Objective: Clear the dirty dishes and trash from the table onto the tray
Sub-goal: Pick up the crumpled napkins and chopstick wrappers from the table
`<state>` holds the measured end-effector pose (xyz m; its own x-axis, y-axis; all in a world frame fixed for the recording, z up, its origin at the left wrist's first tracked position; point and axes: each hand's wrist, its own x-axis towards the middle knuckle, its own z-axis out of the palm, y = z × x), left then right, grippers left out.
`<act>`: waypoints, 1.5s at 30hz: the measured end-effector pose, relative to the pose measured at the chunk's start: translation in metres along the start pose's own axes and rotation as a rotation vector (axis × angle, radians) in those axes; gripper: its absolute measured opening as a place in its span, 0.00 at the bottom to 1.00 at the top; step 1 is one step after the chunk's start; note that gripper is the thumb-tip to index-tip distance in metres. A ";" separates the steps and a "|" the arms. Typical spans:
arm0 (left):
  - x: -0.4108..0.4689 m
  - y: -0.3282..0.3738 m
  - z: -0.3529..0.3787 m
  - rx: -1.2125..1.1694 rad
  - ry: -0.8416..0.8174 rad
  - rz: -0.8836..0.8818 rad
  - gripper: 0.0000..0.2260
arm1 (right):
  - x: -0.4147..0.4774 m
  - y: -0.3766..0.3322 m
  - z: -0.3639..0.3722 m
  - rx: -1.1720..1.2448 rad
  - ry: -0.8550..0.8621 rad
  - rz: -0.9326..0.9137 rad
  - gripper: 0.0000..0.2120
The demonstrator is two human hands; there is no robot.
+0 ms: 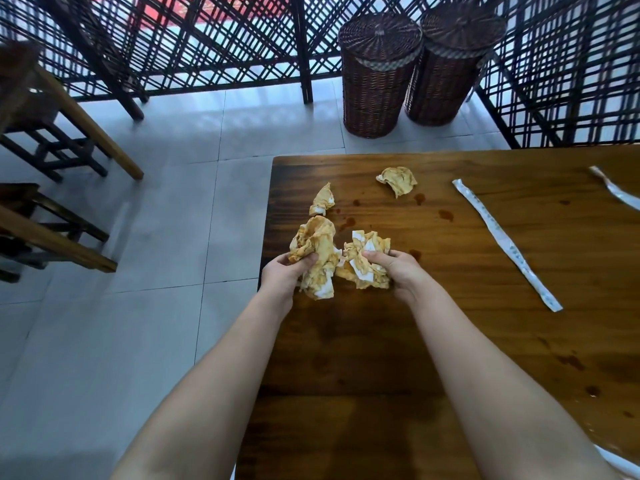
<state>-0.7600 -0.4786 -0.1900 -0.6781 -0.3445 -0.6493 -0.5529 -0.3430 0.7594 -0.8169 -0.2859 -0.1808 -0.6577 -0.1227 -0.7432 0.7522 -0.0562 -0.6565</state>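
Observation:
My left hand (285, 273) grips a crumpled, orange-stained napkin (315, 249) at the left edge of the wooden table (450, 341). Right beside it, my right hand (398, 271) grips a second stained napkin wad (367, 254). A smaller stained napkin (322, 199) lies just beyond them near the table's left edge. Another crumpled napkin (398, 180) lies farther back. A long white paper wrapper (504, 242) stretches diagonally across the table to the right. A second wrapper (614, 188) lies at the far right edge of the view. No tray is in view.
Brown sauce spots (445, 214) dot the tabletop. Two tall wicker baskets (379, 74) stand on the tiled floor beyond the table, before a lattice screen. Wooden benches (59, 237) stand to the left. Something white (620, 467) shows at the bottom right corner.

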 end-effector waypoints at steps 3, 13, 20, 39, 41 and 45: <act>0.003 0.005 0.009 -0.040 -0.046 -0.015 0.16 | 0.000 -0.008 -0.005 0.056 -0.016 -0.009 0.20; 0.034 0.037 0.039 0.032 -0.019 0.074 0.17 | 0.018 -0.036 -0.027 0.203 -0.026 -0.010 0.12; 0.068 0.069 0.058 0.032 -0.056 0.177 0.22 | 0.047 -0.046 -0.036 0.285 -0.046 -0.018 0.15; 0.124 0.066 0.071 0.434 0.105 0.004 0.28 | 0.092 -0.058 -0.034 0.346 -0.018 0.005 0.20; 0.125 0.067 0.073 0.476 0.114 0.008 0.28 | 0.092 -0.056 -0.031 0.340 -0.026 0.009 0.20; 0.126 0.071 0.077 0.544 0.123 0.039 0.27 | 0.092 -0.052 -0.030 0.348 -0.026 0.011 0.20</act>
<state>-0.9226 -0.4791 -0.2146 -0.6599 -0.4584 -0.5953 -0.7205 0.1614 0.6744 -0.9181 -0.2648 -0.2192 -0.6515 -0.1503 -0.7436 0.7305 -0.3887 -0.5614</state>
